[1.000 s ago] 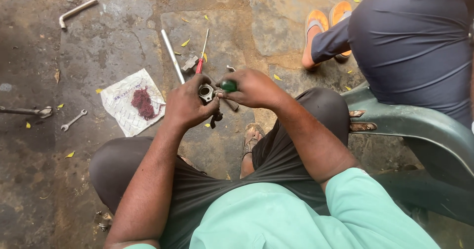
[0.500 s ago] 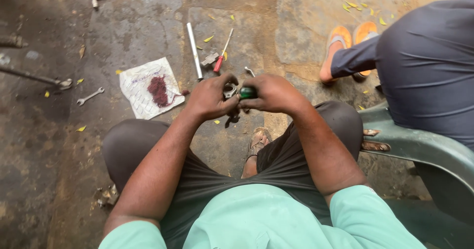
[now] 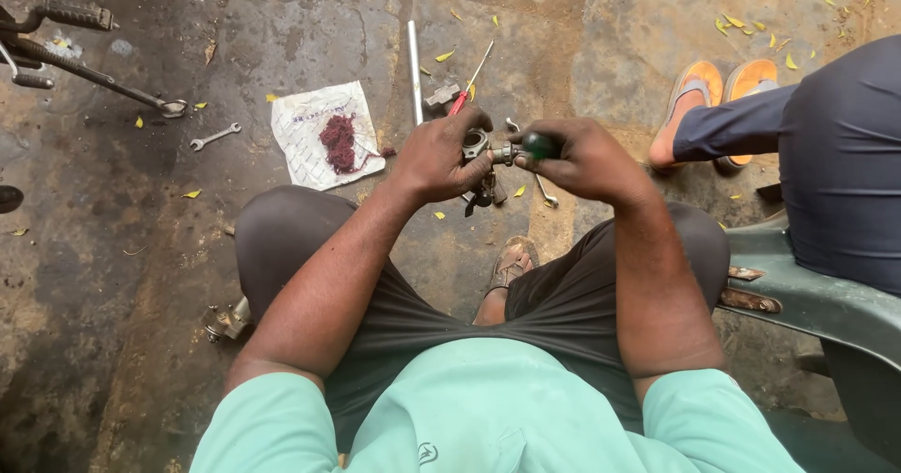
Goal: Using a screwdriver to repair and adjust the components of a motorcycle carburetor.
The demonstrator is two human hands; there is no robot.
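Seemingly, left hand (image 3: 436, 159) clamps the metal part (image 3: 476, 144); right hand (image 3: 584, 157) grips the green-handled screwdriver (image 3: 540, 144), best kept square to it.

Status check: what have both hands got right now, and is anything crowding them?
Left hand grips small metal part. Right hand shut on green-handled tool, tip against the part. Nothing crowding; red screwdriver and spanner lie on the ground beyond.

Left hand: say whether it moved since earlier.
No. Left hand grips the metal part just right of the white paper, as before; right hand holds the green-handled tool.
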